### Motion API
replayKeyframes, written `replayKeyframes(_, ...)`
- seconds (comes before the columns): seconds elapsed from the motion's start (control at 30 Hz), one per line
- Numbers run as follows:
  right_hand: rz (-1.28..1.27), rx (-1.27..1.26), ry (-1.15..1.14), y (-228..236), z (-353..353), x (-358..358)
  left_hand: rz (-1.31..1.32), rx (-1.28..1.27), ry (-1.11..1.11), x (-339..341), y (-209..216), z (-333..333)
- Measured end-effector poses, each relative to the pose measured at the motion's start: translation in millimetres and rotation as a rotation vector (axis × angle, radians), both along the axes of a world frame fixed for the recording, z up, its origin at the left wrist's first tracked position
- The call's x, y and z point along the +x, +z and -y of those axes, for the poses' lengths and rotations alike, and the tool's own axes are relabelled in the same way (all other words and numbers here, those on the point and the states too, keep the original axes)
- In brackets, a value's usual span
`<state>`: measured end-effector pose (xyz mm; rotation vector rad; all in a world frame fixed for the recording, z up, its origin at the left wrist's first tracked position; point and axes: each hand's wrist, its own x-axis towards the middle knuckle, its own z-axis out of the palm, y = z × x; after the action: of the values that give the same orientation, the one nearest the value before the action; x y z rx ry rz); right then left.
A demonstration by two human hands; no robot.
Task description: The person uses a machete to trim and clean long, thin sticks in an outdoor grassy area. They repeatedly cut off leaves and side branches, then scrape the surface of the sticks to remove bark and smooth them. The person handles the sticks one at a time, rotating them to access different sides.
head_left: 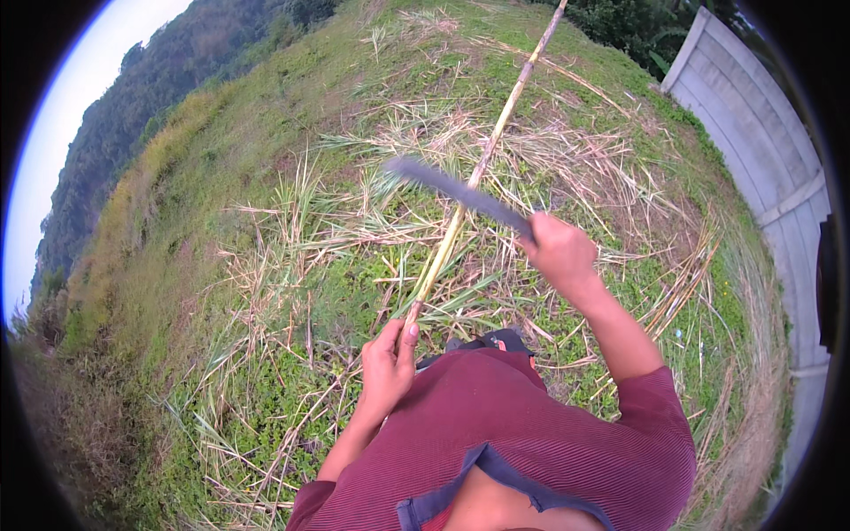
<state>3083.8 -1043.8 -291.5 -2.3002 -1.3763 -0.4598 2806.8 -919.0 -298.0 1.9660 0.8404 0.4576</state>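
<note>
A long, pale yellow-brown cane stalk (506, 113), likely sugarcane, runs from my left hand away to the top of the view. My left hand (388, 365) is wrapped round its near end, close to my body, with the thumb along the stalk. Narrow green leaves hang by the stalk just ahead of that hand. In my right hand (564, 255) is the handle of a machete, its handle hidden by the fingers. The dark machete blade (456, 189) points left and passes over the stalk; whether they touch I cannot tell. Its tip is slightly blurred.
Cut leaves and dry straw (567, 159) lie strewn over the green ground. Several thin stalks (682, 288) lie to the right. A grey panel wall (753, 115) borders the right side. Overgrown grass (168, 177) slopes off left. My shoes (506, 340) show below the stalk.
</note>
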Motion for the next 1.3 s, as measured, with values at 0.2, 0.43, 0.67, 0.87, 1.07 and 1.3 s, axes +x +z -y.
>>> replayKeyframes(0.2, 0.051, 0.009, -0.099, 4, -10, 15, 0.091, 0.281, 0.069, 0, -13, 1)
replayKeyframes(0.43, 0.017, -0.011, 0.175, 10, -6, -13, 0.265, 0.498, 0.14, -1, -19, -6)
replayKeyframes(0.67, 0.046, -0.048, -0.035, 42, -16, -9, 0.224, 0.568, 0.196, 3, -10, 0)
replayKeyframes(0.87, 0.227, -0.086, 0.032, 27, -12, -11, 0.199, 0.641, 0.26, 3, -11, -5)
replayKeyframes(1.07, 0.154, -0.092, -0.038, 40, -20, 1, 0.225, 0.578, 0.294, 4, -16, -7)
replayKeyframes(1.3, 0.194, -0.056, -0.146, 47, -28, 27, 0.157, 0.699, 0.299, 0, -16, -11)
